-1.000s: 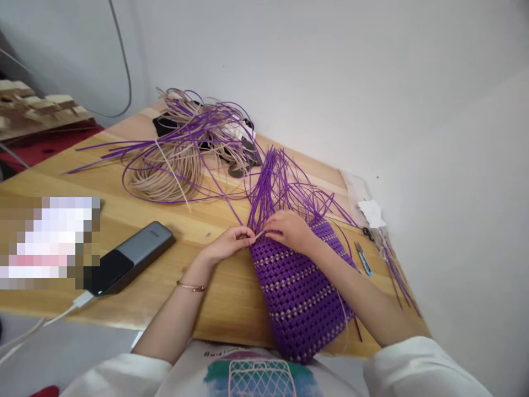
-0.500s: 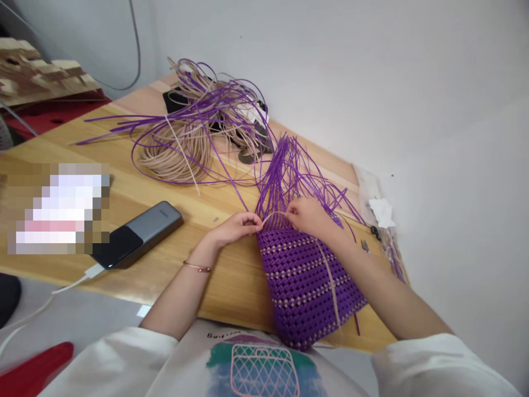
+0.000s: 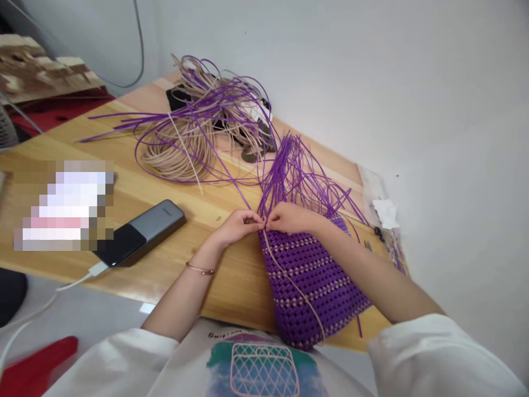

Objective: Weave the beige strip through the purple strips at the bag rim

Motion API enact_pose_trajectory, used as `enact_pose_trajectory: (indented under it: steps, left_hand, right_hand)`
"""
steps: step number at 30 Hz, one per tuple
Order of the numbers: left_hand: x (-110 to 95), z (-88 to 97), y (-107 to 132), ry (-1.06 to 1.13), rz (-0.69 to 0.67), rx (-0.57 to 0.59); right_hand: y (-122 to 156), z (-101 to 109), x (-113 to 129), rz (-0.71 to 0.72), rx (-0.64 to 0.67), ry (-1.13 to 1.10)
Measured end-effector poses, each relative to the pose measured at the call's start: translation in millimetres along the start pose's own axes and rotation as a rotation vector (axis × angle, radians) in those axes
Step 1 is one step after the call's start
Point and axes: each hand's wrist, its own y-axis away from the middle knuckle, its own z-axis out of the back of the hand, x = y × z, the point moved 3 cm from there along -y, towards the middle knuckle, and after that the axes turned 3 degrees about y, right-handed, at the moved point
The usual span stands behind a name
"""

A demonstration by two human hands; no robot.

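Note:
A purple woven basket [image 3: 297, 275] with beige checked bands lies tilted against the table's near edge, its loose purple strands [image 3: 283, 165] fanning out at the top. At its upper left corner my left hand [image 3: 242, 226] pinches a beige weaving strip [image 3: 291, 282]. My right hand [image 3: 291, 218] is closed on the same strip, its fingertips almost touching those of the left. From the pinch the strip's free length hangs down across the basket's front. A small loop of it shows between the fingers; its exact path there is too small to make out.
On the wooden table [image 3: 231, 281] a grey-black power bank [image 3: 144, 231] with a white cable lies left, beside a blurred-out screen. A coil of beige strip [image 3: 177, 154] and tangled purple strands lie at the back. Crumpled white paper [image 3: 386, 213] sits at the right edge by the wall.
My right hand has moved left, right up to my left hand. The arch of strip between them has shrunk to a small loop, and its tail has swung left across the basket.

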Motion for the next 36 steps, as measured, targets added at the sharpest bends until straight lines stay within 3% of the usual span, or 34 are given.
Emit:
enact_pose_trajectory:
  steps: [4,9,11,14,19,22,26,29,32,36]
  left_hand:
    - [-2.4,3.0,3.1,-0.057,-0.038,-0.036]
    - [-5.0,6.7,6.9,-0.095,-0.078,-0.071]
    - [-4.7,6.7,7.4,-0.088,-0.066,-0.095]
    - [-0.8,3.6,6.8,-0.029,-0.007,-0.134]
    - [5.6,-6.7,3.5,0.121,0.032,-0.18]
    - [4.1,-8.7,3.1,0.193,0.026,-0.171]
    - [-0.1,-6.3,5.1,0.232,0.073,-0.102]
    - [-0.2,-4.9,6.0,0.259,0.092,-0.078]
    - [2.1,-4.9,5.7,0.283,0.071,-0.083]
    - [4.1,-6.2,5.2,0.325,0.055,-0.058]
  right_hand:
    - [-16.7,-0.6,-4.3,-0.192,0.275,-0.234]
    - [-32.6,-10.0,-6.9,-0.279,0.419,-0.38]
    - [-32.6,-14.7,-12.0,-0.277,0.38,-0.45]
    - [-25.9,-20.2,-21.3,-0.219,0.191,-0.553]
    - [-14.8,-21.0,-23.7,0.02,-0.162,-0.727]
    - [-20.3,-17.5,-19.2,0.107,-0.27,-0.721]
    - [-38.8,-19.0,-20.3,-0.056,-0.266,-0.659]
    - [-50.3,-21.1,-22.9,-0.093,-0.244,-0.615]
    - [-53.5,-17.0,-26.9,-0.037,-0.223,-0.582]
    - [-45.7,-8.8,-33.1,0.166,-0.051,-0.489]
